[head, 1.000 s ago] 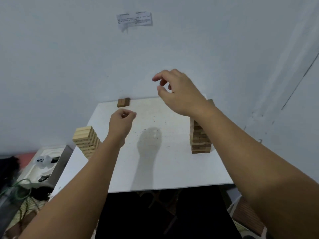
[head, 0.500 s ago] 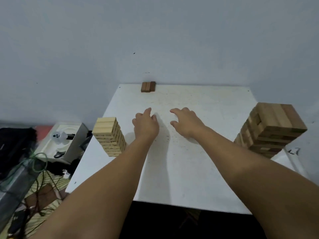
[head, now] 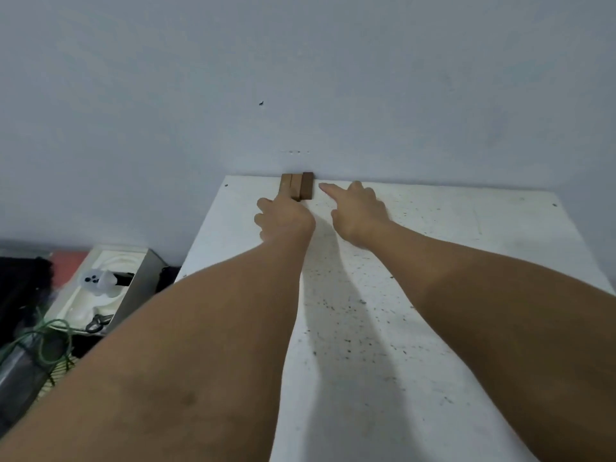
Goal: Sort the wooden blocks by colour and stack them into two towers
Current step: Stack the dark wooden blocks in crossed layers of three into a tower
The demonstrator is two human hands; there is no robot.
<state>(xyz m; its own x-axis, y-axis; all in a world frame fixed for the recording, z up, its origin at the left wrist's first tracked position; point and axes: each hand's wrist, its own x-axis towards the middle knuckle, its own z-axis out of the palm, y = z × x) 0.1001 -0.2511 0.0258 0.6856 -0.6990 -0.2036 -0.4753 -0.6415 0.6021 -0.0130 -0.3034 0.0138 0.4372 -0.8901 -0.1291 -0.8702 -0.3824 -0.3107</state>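
Blocks: brown wooden blocks [head: 297,186] lie side by side at the desk's [head: 466,228] far edge, against the wall.
Left hand [head: 284,217]: fingers curled, touching the blocks' near end; grip hidden.
Right hand [head: 358,208]: index finger extended, just beside the blocks, holding nothing.

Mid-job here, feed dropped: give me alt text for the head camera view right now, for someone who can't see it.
Both arms stretch across a speckled white table toward dark wooden blocks lying side by side at its far edge against the wall. The left hand reaches their near ends; the right hand points a finger beside them. Clutter sits left of the table.
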